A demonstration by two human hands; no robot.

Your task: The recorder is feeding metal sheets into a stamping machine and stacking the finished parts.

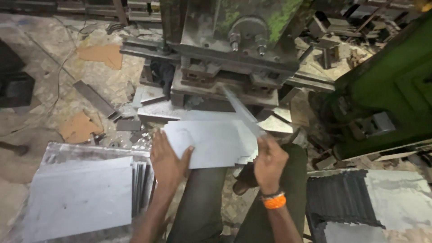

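Before the press [234, 49], both hands — left [167, 161], right [268, 163] — grip one metal sheet [211, 143].

Press machine [234, 49] close ahead, sheet stacks [81, 193] flanking.

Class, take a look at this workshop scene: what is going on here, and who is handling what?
A seated person holds a flat grey metal sheet over their lap, in front of a heavy press machine. The left hand grips the sheet's near left edge; the right hand, with an orange wristband, holds a narrow metal strip angled up toward the press. A stack of similar sheets lies at the left, and scrap offcuts litter the floor.
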